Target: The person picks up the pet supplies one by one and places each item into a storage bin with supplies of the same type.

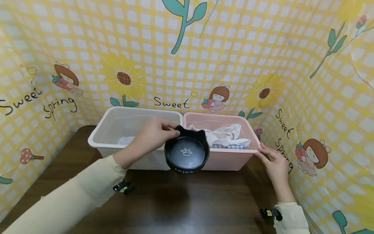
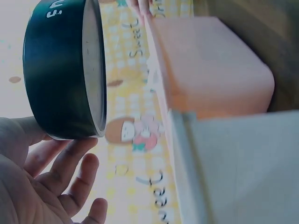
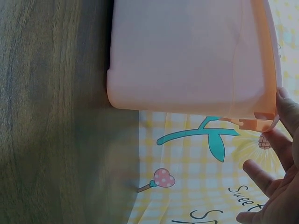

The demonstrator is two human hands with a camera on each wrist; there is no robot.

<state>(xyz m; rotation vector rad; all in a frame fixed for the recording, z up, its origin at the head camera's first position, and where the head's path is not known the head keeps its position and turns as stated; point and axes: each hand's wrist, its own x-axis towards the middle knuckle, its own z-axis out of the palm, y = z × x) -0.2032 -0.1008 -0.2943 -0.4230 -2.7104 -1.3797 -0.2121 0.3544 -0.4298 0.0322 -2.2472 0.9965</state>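
My left hand (image 1: 152,135) pinches a black cat-eared pet bowl (image 1: 187,152) by its rim, between thumb and fingers. A white paw print marks the inside of the bowl, which hangs above the table in front of both bins, its open side toward the head camera. At the right, my right hand (image 1: 274,164) grips the front right corner of the pink bin (image 1: 222,159), thumb on one side of the rim and fingers on the other. White cloth (image 1: 225,135) with a blue checked part lies inside the pink bin.
A white bin (image 1: 108,139) stands left of the pink one, their sides together. Both rest on a dark wooden table (image 1: 204,201). Yellow checked sheeting (image 1: 181,74) with flower and girl prints rises behind and on both sides.
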